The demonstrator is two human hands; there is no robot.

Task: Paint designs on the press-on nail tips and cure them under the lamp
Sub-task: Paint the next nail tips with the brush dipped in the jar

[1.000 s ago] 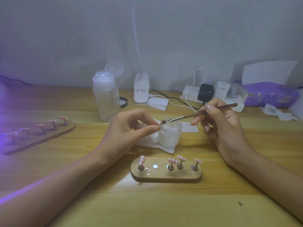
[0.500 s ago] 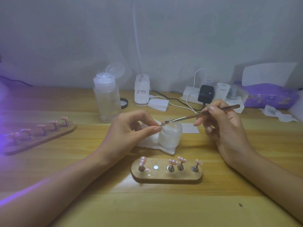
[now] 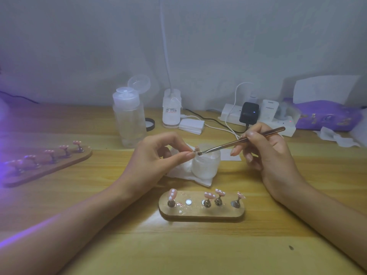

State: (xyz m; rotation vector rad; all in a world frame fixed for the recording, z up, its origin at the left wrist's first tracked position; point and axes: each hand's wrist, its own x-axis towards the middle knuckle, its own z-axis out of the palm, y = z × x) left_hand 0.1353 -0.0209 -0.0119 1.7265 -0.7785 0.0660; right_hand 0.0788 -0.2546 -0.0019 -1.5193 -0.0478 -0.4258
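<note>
— So, how much can be judged done?

— At far left a rack of five tips is seen lying in violet light, so curing of that set is probably under way; the lamp itself is not shown. Next, the left hand is held above the table, thumb and forefinger pinched shut on one tip lifted off its post. The brush is gripped pen-style in the closed fingers of the right hand, its point laid against that tip, just above the jar. Painting of this tip is judged to be in progress.

— And what is left?

— On the near stand four tips are mounted, white dots visible on some, and one magnet spot is bare. That set has yet to be finished and cured.

— Room for moving?

— The bottle stands just behind the left hand and could be knocked. Open tabletop is left in front of the stand and between stand and rack; the table's front edge is out of view.
</note>
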